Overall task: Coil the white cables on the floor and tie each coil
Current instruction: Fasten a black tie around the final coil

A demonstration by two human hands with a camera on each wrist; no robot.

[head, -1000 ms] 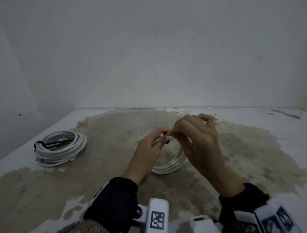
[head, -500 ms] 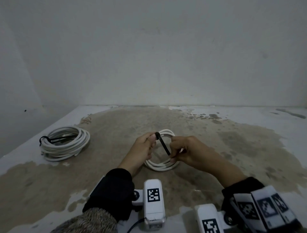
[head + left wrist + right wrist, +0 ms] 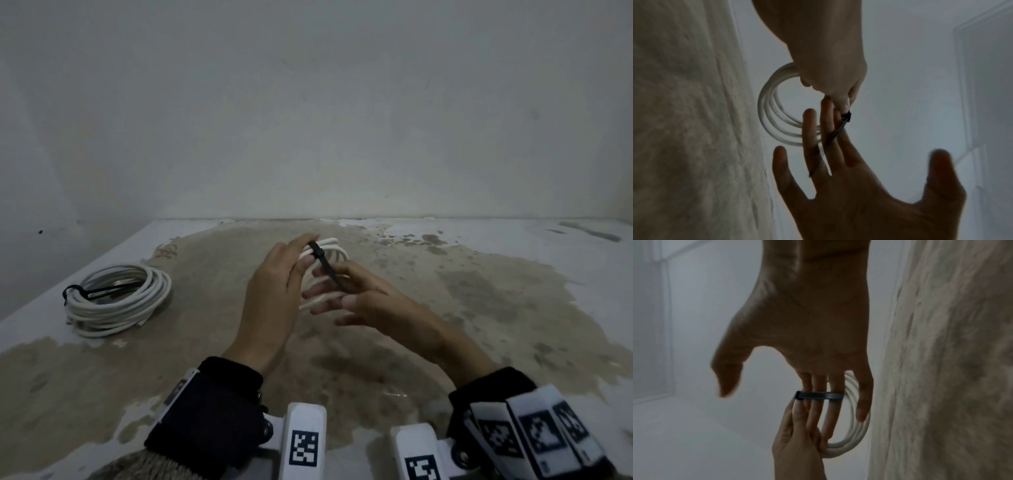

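My left hand (image 3: 277,284) holds a small white cable coil (image 3: 329,245) upright above the floor, fingertips at the head of a black zip tie (image 3: 329,270) looped round it. The tie's tail slants down across my right hand (image 3: 370,305), whose fingers are straight and spread. In the left wrist view my left hand (image 3: 828,56) pinches the coil (image 3: 766,116) at the tie head (image 3: 845,116), and the tail runs between the right hand's (image 3: 859,194) fingers. In the right wrist view the strap (image 3: 818,396) crosses my straight right fingers (image 3: 835,418).
A second white coil (image 3: 113,320), bound with a black tie (image 3: 89,291), lies on the floor at the left near the side wall. The stained concrete floor (image 3: 479,308) ends at the back wall (image 3: 342,137) just beyond my hands.
Half a second ago my right hand pinched the tie's tail; now its fingers have straightened and spread. The left hand has lifted the coil slightly and keeps hold of it.
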